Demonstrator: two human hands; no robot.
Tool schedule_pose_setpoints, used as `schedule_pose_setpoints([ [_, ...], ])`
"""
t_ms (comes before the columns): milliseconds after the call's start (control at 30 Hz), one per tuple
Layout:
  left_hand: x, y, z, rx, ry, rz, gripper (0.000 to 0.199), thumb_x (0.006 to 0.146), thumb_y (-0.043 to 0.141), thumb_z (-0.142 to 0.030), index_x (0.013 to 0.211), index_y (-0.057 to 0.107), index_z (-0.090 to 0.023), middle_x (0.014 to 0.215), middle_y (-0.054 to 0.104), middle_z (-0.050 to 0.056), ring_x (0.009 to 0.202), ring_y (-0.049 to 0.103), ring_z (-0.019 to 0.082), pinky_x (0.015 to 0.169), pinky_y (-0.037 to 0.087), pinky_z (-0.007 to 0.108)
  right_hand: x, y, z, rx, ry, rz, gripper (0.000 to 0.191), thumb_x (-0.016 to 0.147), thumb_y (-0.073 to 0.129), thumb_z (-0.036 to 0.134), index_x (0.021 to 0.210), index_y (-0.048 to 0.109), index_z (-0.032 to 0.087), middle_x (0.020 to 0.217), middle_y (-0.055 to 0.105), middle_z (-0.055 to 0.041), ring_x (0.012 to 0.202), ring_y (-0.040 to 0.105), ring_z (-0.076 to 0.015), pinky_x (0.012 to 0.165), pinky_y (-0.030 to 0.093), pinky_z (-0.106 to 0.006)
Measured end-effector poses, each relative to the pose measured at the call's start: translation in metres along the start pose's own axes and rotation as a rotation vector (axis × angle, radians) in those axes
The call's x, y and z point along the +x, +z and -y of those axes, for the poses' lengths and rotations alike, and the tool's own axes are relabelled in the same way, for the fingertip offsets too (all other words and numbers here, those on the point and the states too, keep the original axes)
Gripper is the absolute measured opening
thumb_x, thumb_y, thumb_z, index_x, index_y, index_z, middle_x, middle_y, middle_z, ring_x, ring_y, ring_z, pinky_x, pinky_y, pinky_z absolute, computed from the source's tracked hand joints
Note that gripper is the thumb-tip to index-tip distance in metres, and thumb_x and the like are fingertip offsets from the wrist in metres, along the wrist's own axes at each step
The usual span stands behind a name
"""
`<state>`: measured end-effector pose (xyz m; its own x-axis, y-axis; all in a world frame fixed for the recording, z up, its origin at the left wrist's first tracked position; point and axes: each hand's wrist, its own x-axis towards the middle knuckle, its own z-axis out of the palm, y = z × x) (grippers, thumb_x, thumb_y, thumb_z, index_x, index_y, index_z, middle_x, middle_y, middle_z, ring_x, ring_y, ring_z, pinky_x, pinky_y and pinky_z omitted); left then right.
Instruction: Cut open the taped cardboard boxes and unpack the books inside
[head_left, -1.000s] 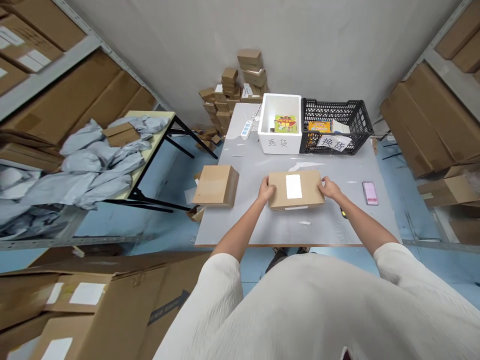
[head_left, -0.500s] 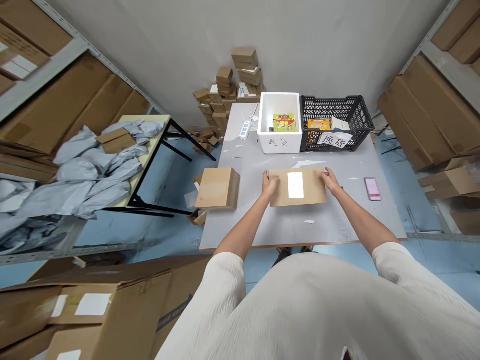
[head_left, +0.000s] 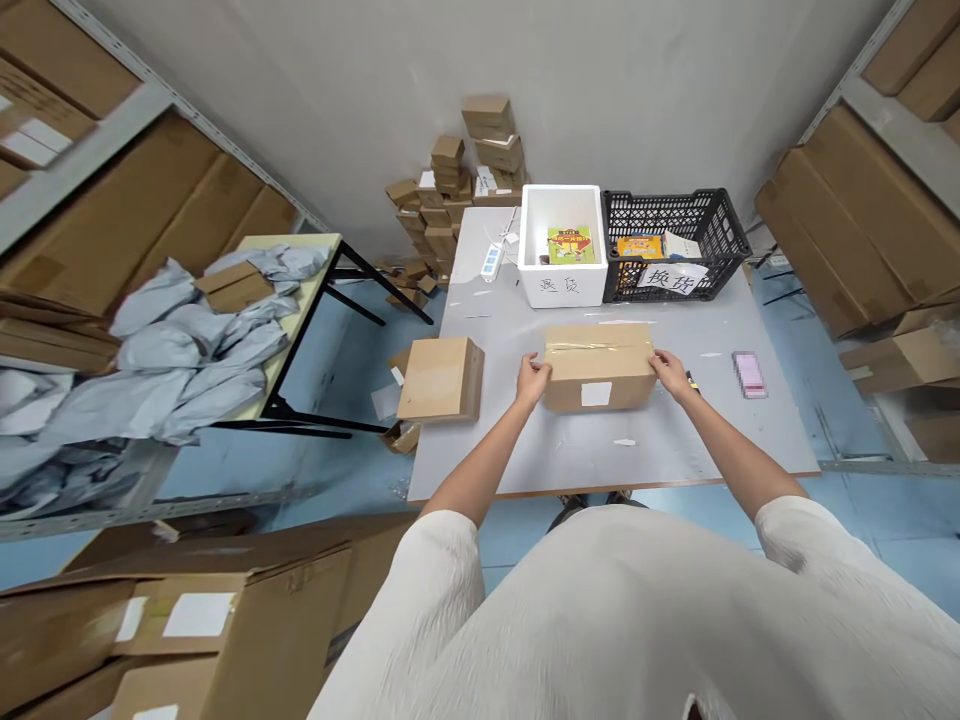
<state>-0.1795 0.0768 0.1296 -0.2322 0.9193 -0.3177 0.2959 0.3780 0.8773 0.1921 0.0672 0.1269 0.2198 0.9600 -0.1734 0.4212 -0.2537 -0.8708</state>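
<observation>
A brown cardboard box (head_left: pixel 600 365) is held between my two hands above the front middle of the grey table (head_left: pixel 517 450). Clear tape runs along its upper face, and a white label is on the side facing me. My left hand (head_left: pixel 533 379) grips the box's left end, fingers closed at the edge. At the right end, my right hand (head_left: pixel 670 372) pinches the upper corner. Whether the box's underside touches the tabletop cannot be made out. A second closed carton (head_left: pixel 441 379) rests at the table's left edge.
At the table's back stand a white foam bin (head_left: pixel 562 286) and a black crate (head_left: pixel 675 215) holding small packs. A pink phone (head_left: pixel 749 375) lies at right. Grey parcels (head_left: pixel 161 345) cover a side table; cartons fill shelves on both sides.
The held box has tipped, so its taped face now shows on top and the labelled face has turned down toward me. Both hands have shifted their hold with it.
</observation>
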Motion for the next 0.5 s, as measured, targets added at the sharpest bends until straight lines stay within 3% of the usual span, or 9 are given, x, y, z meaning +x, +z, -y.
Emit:
schedule_pose_setpoints([
  [133,-0.002,0.003,0.008,-0.049,-0.018,0.042,0.052,0.097,0.070,-0.035,0.146,0.059,-0.020,0.141,0.070,0.015,0.122,0.071,0.025,0.105,0.055,0.035,-0.010,0.001,0.002,0.102,0.071,0.064,0.054,0.081,0.071,0.043,0.131,0.077,0.024,0.142,0.075,-0.0103,0.122,0.071,-0.0311,0.112,0.056,-0.048],
  [267,-0.002,0.010,0.011,-0.042,0.034,0.104,0.050,0.095,0.074,-0.033,0.142,0.064,-0.018,0.143,0.071,0.016,0.126,0.070,0.028,0.112,0.054,0.042,-0.012,0.002,0.007,0.169,0.074,0.075,0.052,0.084,0.075,0.044,0.132,0.076,0.025,0.143,0.076,-0.0104,0.126,0.071,-0.0326,0.114,0.057,-0.049],
  [500,-0.006,0.005,0.025,-0.099,0.078,0.206,0.065,0.089,0.077,-0.029,0.151,0.061,-0.017,0.145,0.072,0.018,0.122,0.072,0.029,0.109,0.058,0.045,-0.017,0.001,-0.005,0.101,0.051,0.077,0.071,0.082,0.082,0.052,0.144,0.071,0.020,0.149,0.070,-0.0168,0.120,0.073,-0.0325,0.112,0.059,-0.053],
])
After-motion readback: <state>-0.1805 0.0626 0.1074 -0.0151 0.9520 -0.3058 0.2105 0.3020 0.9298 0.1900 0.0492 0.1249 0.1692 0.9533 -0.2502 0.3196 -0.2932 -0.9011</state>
